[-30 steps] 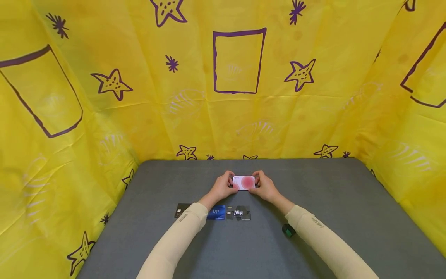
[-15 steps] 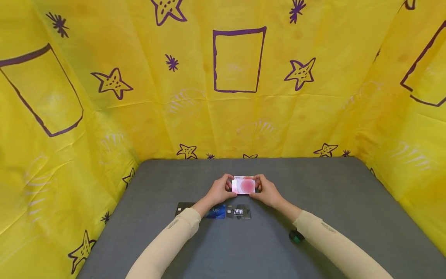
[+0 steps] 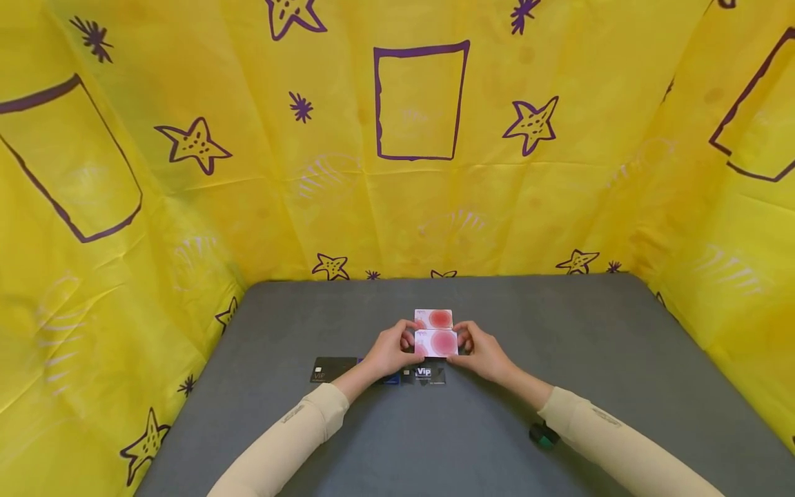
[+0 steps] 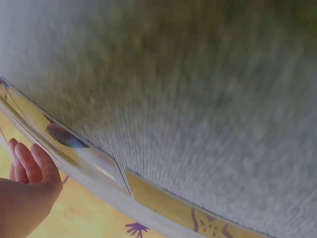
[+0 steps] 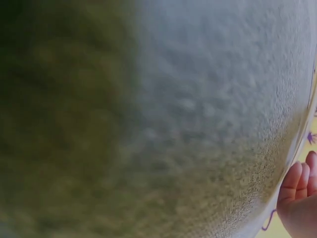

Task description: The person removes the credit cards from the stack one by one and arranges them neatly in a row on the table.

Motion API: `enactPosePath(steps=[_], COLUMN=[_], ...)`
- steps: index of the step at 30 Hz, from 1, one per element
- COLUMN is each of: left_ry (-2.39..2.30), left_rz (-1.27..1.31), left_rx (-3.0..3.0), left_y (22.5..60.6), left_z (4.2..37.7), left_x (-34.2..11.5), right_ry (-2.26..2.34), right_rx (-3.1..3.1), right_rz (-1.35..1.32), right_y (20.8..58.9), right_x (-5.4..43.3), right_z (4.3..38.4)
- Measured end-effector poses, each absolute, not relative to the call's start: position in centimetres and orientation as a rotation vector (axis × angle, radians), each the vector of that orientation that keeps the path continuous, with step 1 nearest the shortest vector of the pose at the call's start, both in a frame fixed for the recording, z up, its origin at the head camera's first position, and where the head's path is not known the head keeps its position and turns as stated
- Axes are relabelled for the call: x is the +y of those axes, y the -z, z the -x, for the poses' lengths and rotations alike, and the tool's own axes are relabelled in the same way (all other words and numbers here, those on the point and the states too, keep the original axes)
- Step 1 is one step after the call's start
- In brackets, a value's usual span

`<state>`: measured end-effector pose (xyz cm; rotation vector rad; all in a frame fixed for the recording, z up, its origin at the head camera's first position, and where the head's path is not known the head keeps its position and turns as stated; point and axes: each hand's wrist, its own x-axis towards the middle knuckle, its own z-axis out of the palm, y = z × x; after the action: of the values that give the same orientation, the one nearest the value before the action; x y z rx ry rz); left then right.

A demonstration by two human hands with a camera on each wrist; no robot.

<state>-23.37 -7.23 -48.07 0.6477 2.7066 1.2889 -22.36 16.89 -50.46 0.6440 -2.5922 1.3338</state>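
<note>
In the head view my left hand [image 3: 393,348] and right hand [image 3: 483,352] pinch a white card with pink circles [image 3: 436,343] by its two side edges. Just beyond its top edge is a second card of the same design [image 3: 433,319], with no hand on it. Nearer to me a row of bank-style cards lies on the table: a black VIP card [image 3: 332,369], a blue card [image 3: 391,379] mostly covered by my left wrist, and a dark grey Vip card [image 3: 424,374]. In the wrist views, the left fingers [image 4: 37,163] and right fingers [image 5: 297,181] are curled.
A grey cloth-covered table [image 3: 596,359] spreads beneath everything. Yellow curtains [image 3: 422,200] with purple starfish drawings hang along its back and both sides. Below my right cuff shows a small dark green and black object [image 3: 544,435].
Both hands have drawn the front pink-circled card toward me, uncovering the second one behind it. My forearms have spread slightly apart, and the left wrist now hides more of the blue card.
</note>
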Motion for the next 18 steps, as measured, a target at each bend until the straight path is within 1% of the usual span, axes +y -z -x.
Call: enactPosePath(steps=[8,18], left_ry=[-1.280,-1.133], left_rz=[-0.657,-0.738], left_rx=[2.703,2.783], left_y=[48.3,48.1], left_z=[22.1,20.9], left_x=[-7.0,-6.4], right_ry=[-1.373,-1.328], right_rx=[-2.747,-2.776], right_rz=[-0.547,-0.599], right_y=[49.9,49.9], right_x=[17.3,18.6], right_z=[21.1,20.0])
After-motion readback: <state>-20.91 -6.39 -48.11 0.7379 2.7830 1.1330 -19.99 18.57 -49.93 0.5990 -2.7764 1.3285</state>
